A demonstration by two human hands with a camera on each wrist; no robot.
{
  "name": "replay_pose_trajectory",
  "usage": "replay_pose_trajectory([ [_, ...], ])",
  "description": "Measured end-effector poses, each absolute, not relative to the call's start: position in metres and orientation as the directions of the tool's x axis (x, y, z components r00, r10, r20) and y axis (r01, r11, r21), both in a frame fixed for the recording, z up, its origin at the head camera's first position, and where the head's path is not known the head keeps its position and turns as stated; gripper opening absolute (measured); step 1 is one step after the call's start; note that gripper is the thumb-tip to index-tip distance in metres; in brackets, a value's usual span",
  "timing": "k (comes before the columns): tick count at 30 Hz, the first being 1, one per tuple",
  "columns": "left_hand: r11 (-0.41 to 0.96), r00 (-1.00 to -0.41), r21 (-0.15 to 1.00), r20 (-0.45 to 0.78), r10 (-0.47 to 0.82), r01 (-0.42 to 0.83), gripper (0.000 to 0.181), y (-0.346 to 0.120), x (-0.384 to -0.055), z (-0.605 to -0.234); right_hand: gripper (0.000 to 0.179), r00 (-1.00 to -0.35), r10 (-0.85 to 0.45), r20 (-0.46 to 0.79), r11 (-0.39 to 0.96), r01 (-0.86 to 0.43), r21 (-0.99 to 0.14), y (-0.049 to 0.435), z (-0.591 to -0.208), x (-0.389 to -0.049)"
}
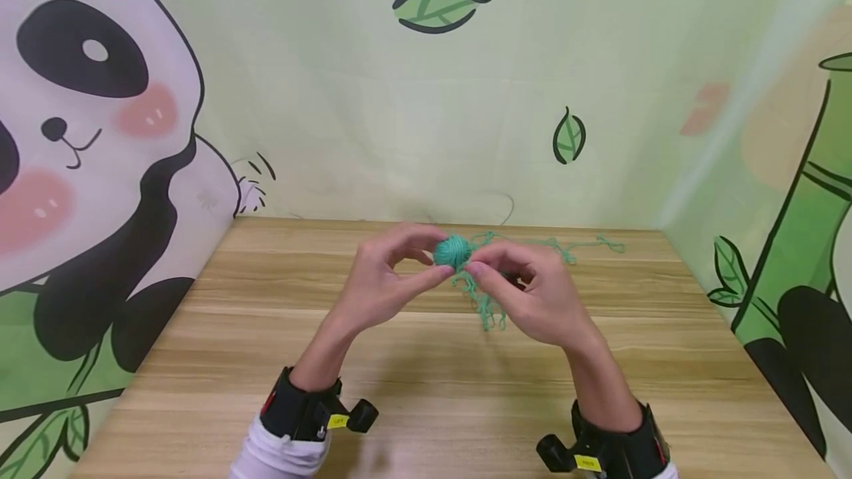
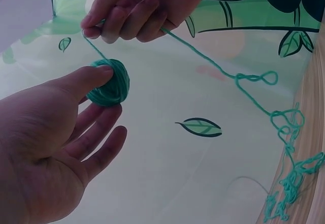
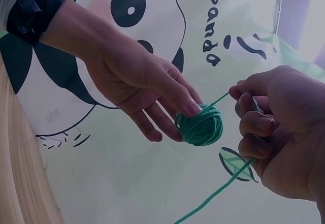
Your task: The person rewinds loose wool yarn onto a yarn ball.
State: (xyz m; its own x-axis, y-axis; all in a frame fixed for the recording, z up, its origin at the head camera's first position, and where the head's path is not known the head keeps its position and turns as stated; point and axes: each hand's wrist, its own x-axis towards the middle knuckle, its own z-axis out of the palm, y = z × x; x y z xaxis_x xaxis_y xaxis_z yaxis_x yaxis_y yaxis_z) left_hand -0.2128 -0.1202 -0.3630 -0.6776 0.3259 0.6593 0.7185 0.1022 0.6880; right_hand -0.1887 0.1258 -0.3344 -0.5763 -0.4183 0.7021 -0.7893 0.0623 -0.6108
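My left hand holds a small ball of teal yarn between thumb and fingers, above the table. Close beside it, my right hand pinches the yarn strand between thumb and forefinger. In the left wrist view a short taut length runs from the ball up to the right hand. From that hand's curled fingers the strand trails down to a loose tangle of yarn on the table. The right wrist view shows the left thumb pressing on the wound ball.
The wooden table meets a printed backdrop with a panda and leaves. Loose yarn is spread over the table behind and beneath the right hand. Each wrist wears a black strap with a small camera.
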Motion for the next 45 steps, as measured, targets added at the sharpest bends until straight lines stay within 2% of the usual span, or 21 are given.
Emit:
replay_pose_trajectory([
  [12, 0.086, -0.68, 0.714, 0.613, 0.402, 0.695, 0.036, -0.121, -0.213, -0.365, 0.02, -0.554, -0.372, 0.745, 0.021, -0.807, -0.59, 0.127, -0.333, -0.191],
  [23, 0.033, -0.62, 0.721, 0.572, 0.537, 0.692, 0.039, -0.123, -0.209, -0.365, 0.021, -0.57, -0.36, 0.739, 0.071, -0.806, -0.587, 0.129, -0.339, -0.203],
  [32, -0.019, -0.598, 0.731, 0.572, 0.561, 0.682, 0.042, -0.123, -0.207, -0.362, 0.021, -0.573, -0.363, 0.735, 0.095, -0.807, -0.582, 0.129, -0.345, -0.211],
  [45, -0.097, -0.568, 0.719, 0.617, 0.545, 0.688, 0.045, -0.121, -0.202, -0.359, 0.01, -0.654, -0.37, 0.66, 0.191, -0.749, -0.635, 0.127, -0.349, -0.215],
])
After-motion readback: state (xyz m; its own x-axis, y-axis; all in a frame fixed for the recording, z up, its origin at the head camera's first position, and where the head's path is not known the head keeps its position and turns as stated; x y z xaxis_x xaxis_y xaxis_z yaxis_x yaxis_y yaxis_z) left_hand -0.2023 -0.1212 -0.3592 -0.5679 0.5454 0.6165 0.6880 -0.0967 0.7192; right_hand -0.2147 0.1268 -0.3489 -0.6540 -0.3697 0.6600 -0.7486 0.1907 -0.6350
